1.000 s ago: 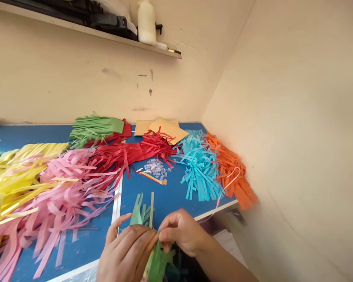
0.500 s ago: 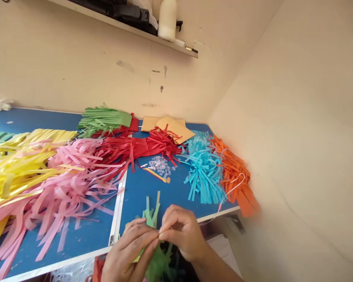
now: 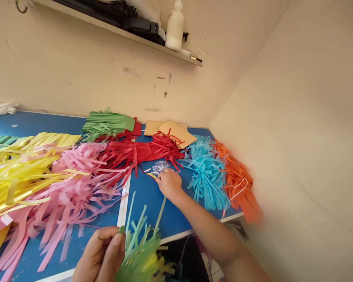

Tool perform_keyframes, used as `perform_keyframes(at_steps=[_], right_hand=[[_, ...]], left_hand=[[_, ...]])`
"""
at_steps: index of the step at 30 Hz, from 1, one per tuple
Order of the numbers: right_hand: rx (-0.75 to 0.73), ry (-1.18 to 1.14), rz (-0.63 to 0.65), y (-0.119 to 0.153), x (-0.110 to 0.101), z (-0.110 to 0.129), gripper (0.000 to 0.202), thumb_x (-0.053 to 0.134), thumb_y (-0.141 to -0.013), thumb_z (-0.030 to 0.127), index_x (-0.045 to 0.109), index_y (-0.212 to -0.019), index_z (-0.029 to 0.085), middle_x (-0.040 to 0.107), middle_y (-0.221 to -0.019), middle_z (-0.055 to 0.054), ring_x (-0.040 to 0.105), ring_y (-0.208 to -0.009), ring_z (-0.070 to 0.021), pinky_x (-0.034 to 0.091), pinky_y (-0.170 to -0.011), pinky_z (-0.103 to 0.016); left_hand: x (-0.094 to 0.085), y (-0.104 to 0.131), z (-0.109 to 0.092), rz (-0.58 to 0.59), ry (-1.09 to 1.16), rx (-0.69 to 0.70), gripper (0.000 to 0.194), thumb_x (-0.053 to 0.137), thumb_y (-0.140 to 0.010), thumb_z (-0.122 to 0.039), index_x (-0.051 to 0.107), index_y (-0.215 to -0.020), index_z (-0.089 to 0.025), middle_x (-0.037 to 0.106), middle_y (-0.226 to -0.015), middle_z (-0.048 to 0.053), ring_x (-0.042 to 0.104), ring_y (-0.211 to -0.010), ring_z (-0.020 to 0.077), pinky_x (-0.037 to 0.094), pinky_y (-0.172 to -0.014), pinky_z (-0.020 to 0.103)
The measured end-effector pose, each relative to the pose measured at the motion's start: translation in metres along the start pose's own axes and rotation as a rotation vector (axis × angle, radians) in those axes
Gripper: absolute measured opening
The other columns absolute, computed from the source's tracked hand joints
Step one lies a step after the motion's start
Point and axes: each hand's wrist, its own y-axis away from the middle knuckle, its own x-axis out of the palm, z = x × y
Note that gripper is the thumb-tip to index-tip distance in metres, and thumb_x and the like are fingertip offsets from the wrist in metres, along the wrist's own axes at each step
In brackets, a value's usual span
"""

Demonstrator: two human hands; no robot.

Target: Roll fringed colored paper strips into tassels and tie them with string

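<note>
Pinched between thumb and fingers of my left hand (image 3: 101, 254) is the end of a green fringed paper strip (image 3: 139, 254), whose tassels hang at the bottom centre near the table's front edge. My right hand (image 3: 170, 183) reaches out over the blue table, its fingers closed at a thin yellow stick (image 3: 152, 174). Just behind those fingers lies a small pile of pale purple bits (image 3: 161, 166). Whether the fingers grip the stick or a small bit cannot be made out.
Yellow (image 3: 20, 172), pink (image 3: 73, 188) and red (image 3: 141, 152) fringes spread leftward and behind. Blue (image 3: 206, 168) and orange (image 3: 238, 180) fringes lie right, green fringe (image 3: 110, 122) and tan paper (image 3: 178, 131) at the back. A shelf (image 3: 106, 31) holds a white bottle (image 3: 175, 29).
My right hand has left my left hand and moved forward to the yellow stick and purple pile. My left hand has shifted left and down, with the green fringe showing more.
</note>
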Motion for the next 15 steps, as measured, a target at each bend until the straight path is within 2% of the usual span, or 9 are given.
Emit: perform_keyframes(at_steps=[3,6,9,12,13,15], right_hand=[[0.006,0.007,0.019,0.003,-0.006,0.009,0.014,0.059,-0.09,0.019,0.072,-0.086,0.016,0.067,-0.102,-0.012,0.062,-0.097,-0.0247,0.046,-0.08,-0.032],[0.025,-0.036,0.006,0.025,-0.035,-0.001,0.013,0.057,-0.092,0.02,0.069,-0.088,0.018,0.068,-0.101,-0.007,0.063,-0.092,-0.0194,0.045,-0.078,-0.027],[0.027,-0.146,0.035,0.081,-0.072,-0.034,0.012,0.055,-0.094,0.021,0.066,-0.089,0.02,0.069,-0.087,0.0,0.063,-0.08,-0.0136,0.044,-0.071,-0.022],[0.052,-0.389,0.282,0.16,-0.095,-0.078,0.012,0.059,-0.087,0.016,0.067,-0.078,0.02,0.067,-0.069,0.002,0.061,-0.065,-0.0138,0.042,-0.061,-0.021],[0.052,-0.37,0.352,0.184,-0.099,-0.092,0.014,0.062,-0.084,0.016,0.068,-0.072,0.021,0.068,-0.069,0.001,0.062,-0.065,-0.0148,0.041,-0.06,-0.022],[0.14,-0.261,0.332,0.218,-0.102,-0.11,0.019,0.064,-0.081,0.013,0.069,-0.065,0.022,0.068,-0.066,-0.001,0.062,-0.062,-0.0164,0.04,-0.059,-0.024]], left_hand=[[0.007,-0.003,0.0,0.027,-0.003,-0.097,0.039,0.067,-0.075,-0.06,0.058,-0.077,-0.022,0.047,-0.053,-0.005,0.041,-0.047,0.0111,0.038,-0.043,0.022],[0.012,-0.009,-0.005,0.059,0.054,-0.131,0.04,0.066,-0.076,-0.061,0.056,-0.072,-0.022,0.049,-0.053,-0.005,0.045,-0.049,0.0116,0.041,-0.048,0.022],[0.01,-0.016,-0.007,0.093,0.133,-0.198,0.042,0.07,-0.07,-0.061,0.056,-0.07,-0.022,0.058,-0.056,-0.002,0.053,-0.054,0.0144,0.047,-0.054,0.025],[0.002,-0.022,0.0,0.109,0.166,-0.205,0.042,0.071,-0.07,-0.06,0.055,-0.072,-0.021,0.054,-0.053,-0.004,0.047,-0.046,0.0113,0.043,-0.047,0.023],[0.001,-0.024,0.004,0.112,0.162,-0.188,0.04,0.07,-0.072,-0.059,0.055,-0.073,-0.021,0.051,-0.051,-0.006,0.043,-0.043,0.0097,0.041,-0.044,0.022],[0.003,-0.024,0.009,0.13,0.144,-0.167,0.039,0.069,-0.075,-0.058,0.056,-0.078,-0.021,0.047,-0.05,-0.007,0.039,-0.041,0.0082,0.036,-0.041,0.02]])
